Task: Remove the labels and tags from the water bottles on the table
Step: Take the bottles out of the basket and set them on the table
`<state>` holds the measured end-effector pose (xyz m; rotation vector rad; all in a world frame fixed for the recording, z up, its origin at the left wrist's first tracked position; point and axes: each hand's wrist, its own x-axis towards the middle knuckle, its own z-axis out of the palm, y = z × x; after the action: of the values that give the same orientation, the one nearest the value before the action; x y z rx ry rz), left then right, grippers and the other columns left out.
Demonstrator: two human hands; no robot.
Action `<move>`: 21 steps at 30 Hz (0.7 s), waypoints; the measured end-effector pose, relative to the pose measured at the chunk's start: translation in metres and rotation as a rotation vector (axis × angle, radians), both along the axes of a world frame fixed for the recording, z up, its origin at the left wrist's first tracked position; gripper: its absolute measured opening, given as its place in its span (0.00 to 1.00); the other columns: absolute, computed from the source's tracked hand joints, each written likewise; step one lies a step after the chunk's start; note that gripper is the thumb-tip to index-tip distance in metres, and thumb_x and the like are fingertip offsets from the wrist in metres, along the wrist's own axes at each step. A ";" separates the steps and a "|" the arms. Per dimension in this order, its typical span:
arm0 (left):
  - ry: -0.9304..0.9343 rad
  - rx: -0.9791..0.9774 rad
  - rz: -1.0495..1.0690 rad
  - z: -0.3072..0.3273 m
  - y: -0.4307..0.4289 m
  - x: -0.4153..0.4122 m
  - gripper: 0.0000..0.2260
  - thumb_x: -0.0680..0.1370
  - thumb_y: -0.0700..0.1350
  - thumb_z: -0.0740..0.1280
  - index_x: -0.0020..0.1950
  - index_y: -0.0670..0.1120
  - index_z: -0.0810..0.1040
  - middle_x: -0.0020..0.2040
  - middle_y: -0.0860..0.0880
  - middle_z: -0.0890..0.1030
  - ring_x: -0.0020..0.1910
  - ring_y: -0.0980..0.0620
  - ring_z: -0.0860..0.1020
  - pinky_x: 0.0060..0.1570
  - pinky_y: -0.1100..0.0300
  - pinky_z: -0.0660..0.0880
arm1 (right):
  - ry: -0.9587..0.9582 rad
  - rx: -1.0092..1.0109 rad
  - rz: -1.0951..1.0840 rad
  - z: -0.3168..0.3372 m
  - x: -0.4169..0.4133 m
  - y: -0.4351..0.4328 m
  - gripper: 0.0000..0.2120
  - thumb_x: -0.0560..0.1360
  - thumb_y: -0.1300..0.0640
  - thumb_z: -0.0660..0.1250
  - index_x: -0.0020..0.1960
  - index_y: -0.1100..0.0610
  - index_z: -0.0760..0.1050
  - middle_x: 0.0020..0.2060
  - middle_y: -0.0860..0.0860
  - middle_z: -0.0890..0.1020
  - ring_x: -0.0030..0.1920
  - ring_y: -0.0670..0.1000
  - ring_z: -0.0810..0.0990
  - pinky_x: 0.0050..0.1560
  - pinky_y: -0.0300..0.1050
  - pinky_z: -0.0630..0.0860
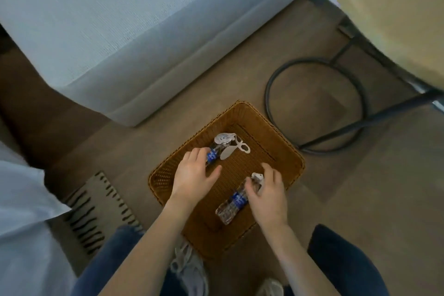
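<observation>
Clear crinkled plastic shows where the near bottle (227,212) lies on its side in the wicker basket (283,143), its base toward the person and its neck pointing away and to the right. A blue label (239,199) wraps its middle, and a white tag (258,177) sits at its neck. The right hand (266,197) is at that neck, with the thumb and curled fingers closed round it just beside the tag.

The far bottle (217,149) lies in the basket's left part, roughly parallel to the first and apart from it, with a blue band (211,157) of its own. White tags (227,151) fan out from its neck onto the weave (one round piece and some looped shapes). The left hand (194,175) lies over this bottle's lower end, thumb spread out to the right. I cannot tell whether its fingers actually close on the bottle.

The basket rests on a brown floor (336,199), not on a desk. A pale grey-blue sofa (120,31) stands beyond it, and a dark metal ring (268,94), part of a furniture frame, lies on the floor to the right. A striped mat (96,204) lies to the left. At the bottom edge are blue jeans (115,259) and a pale shoe (189,269).
</observation>
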<state>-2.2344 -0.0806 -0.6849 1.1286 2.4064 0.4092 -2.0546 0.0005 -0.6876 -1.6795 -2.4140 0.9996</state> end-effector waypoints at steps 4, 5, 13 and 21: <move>0.002 -0.017 0.040 -0.093 0.004 -0.002 0.26 0.77 0.57 0.67 0.71 0.46 0.71 0.64 0.49 0.76 0.62 0.49 0.73 0.63 0.55 0.72 | -0.028 -0.078 -0.063 -0.090 -0.011 -0.004 0.32 0.80 0.42 0.64 0.78 0.53 0.59 0.70 0.55 0.68 0.65 0.53 0.73 0.60 0.47 0.77; 0.004 -0.017 0.045 -0.115 0.004 -0.002 0.25 0.77 0.57 0.68 0.70 0.45 0.72 0.63 0.48 0.76 0.61 0.49 0.73 0.62 0.54 0.71 | -0.039 -0.098 -0.089 -0.110 -0.012 -0.006 0.33 0.80 0.42 0.64 0.78 0.53 0.58 0.70 0.56 0.67 0.66 0.54 0.73 0.61 0.50 0.77; 0.103 -0.034 0.110 -0.226 0.014 -0.013 0.29 0.76 0.55 0.70 0.72 0.43 0.69 0.64 0.44 0.75 0.63 0.43 0.72 0.65 0.49 0.70 | -0.158 -0.246 -0.325 -0.214 -0.017 -0.018 0.38 0.77 0.46 0.71 0.73 0.66 0.57 0.65 0.62 0.69 0.54 0.54 0.75 0.45 0.39 0.73; 0.078 -0.111 0.094 -0.256 0.020 -0.015 0.29 0.75 0.51 0.71 0.72 0.41 0.67 0.65 0.39 0.74 0.64 0.39 0.71 0.66 0.45 0.69 | -0.209 -0.314 -0.416 -0.236 -0.020 -0.026 0.44 0.75 0.48 0.74 0.76 0.65 0.51 0.66 0.64 0.71 0.60 0.59 0.78 0.54 0.46 0.78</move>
<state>-2.2492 -0.0608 -0.9407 1.0038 2.5236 0.2617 -2.0748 -0.0253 -0.9236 -2.3697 -1.9476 1.2268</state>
